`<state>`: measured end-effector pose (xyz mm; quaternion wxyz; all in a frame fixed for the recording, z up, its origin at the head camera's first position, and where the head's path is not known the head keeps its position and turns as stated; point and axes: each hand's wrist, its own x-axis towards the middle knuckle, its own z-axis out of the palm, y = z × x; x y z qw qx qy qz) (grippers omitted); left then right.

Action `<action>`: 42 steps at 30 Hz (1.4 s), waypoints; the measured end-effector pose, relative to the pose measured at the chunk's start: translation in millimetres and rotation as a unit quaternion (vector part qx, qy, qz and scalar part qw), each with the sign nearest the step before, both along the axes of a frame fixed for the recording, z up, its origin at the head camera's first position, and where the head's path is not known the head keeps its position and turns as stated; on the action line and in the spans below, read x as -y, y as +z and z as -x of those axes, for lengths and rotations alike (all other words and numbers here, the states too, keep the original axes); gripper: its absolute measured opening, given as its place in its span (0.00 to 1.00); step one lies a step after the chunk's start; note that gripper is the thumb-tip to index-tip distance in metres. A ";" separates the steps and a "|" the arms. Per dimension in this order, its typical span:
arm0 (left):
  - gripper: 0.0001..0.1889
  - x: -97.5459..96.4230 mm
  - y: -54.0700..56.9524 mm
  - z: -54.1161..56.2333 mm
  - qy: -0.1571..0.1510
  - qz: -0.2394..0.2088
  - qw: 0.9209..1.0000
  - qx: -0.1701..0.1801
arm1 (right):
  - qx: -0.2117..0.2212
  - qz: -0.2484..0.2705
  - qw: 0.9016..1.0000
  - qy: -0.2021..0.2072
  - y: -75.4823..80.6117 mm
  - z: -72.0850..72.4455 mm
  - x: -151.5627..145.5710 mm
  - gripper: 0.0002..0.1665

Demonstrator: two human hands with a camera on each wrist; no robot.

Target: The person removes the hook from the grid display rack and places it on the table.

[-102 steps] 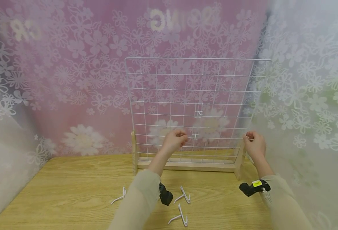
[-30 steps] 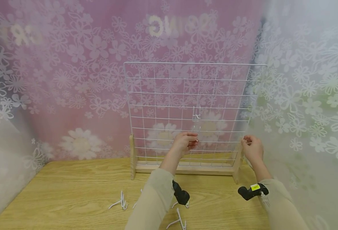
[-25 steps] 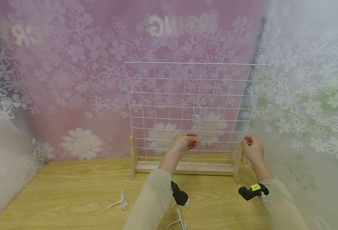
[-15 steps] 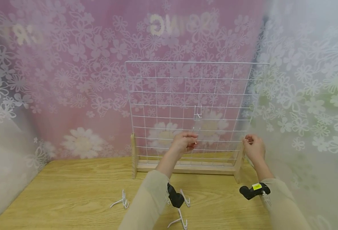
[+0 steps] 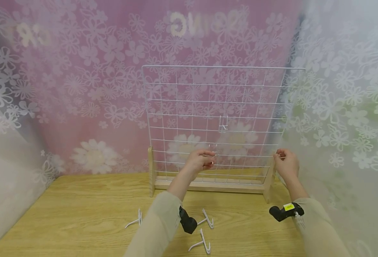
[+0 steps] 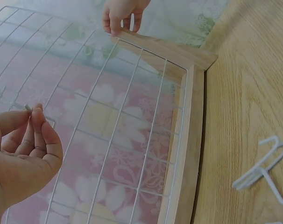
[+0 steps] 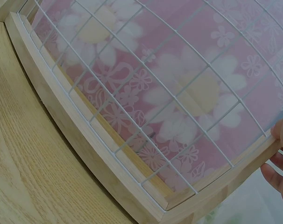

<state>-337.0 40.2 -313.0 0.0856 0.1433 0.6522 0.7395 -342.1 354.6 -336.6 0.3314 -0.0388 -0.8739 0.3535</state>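
Note:
A white wire grid panel (image 5: 222, 66) stands upright in a wooden base (image 5: 208, 187). My left hand (image 5: 199, 161) is in front of the grid's lower middle, thumb and fingers pinching the arm of a white wire hook (image 6: 27, 108). The fingers hide most of this hook; its back prongs show above them at the grid wires. Another white hook (image 5: 223, 127) hangs on the grid, higher and a little to the right. My right hand (image 5: 286, 165) grips the grid's right edge at the top of the right wooden post (image 7: 244, 161).
On the wood-grain table (image 5: 89, 210), in front of the base, lie several loose white hooks, among them a left one (image 5: 139, 217), a right one (image 5: 208, 218) and a nearest one (image 5: 202, 242). A pink flowered curtain (image 5: 95, 89) hangs close behind the grid.
The left hand took hold of the lower hook, then moved left with it, so it sits left of the upper hook instead of below it. The right hand stays at the grid's edge.

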 end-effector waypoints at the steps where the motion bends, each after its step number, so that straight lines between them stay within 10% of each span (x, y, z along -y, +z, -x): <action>1: 0.13 1.3 -0.6 -0.2 0.001 0.004 1.000 0.000 | 0.001 0.000 1.000 -0.001 -0.1 0.4 -0.3 0.12; 42: 0.08 80.7 -39.2 -12.9 0.010 0.124 0.990 -0.061 | 0.007 -0.004 1.000 -0.002 -0.5 0.8 -0.4 0.12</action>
